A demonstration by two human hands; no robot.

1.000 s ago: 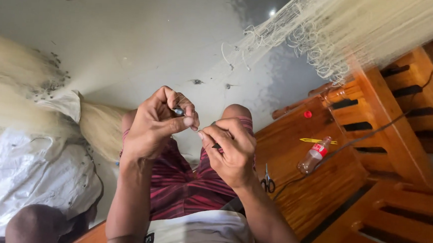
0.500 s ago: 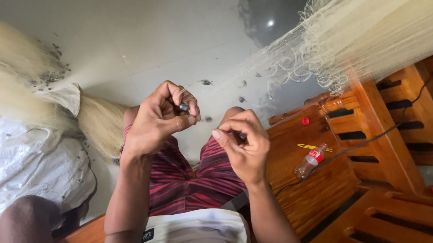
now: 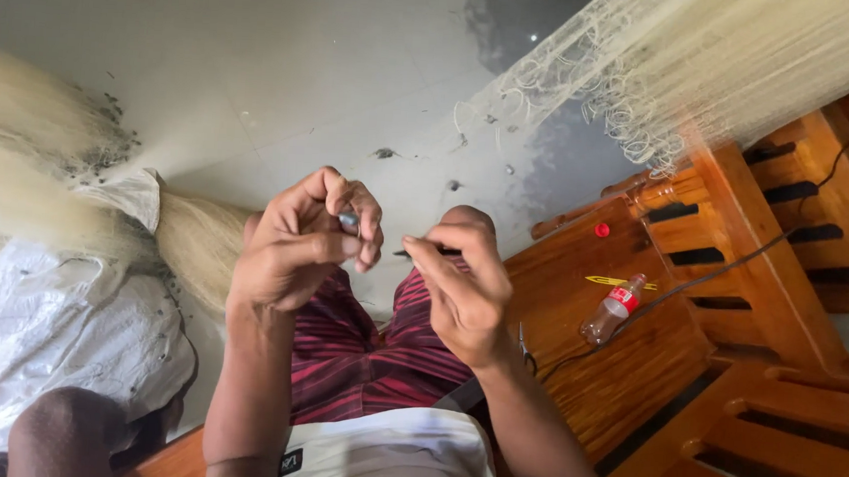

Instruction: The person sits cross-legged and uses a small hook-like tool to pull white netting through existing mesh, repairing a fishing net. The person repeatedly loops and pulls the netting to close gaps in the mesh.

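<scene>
The hands have drawn apart now: the left hand [image 3: 306, 246] keeps its fingers pinched shut on a small grey weight [image 3: 349, 221], while the right hand [image 3: 461, 290] pinches a thin dark needle [image 3: 414, 253] just beside it, above the lap.

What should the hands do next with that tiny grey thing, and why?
Probably bring the hands together: the left hand pinches a small grey piece, the right hand pinches a thin dark needle-like tool, and they sit slightly apart.
</scene>
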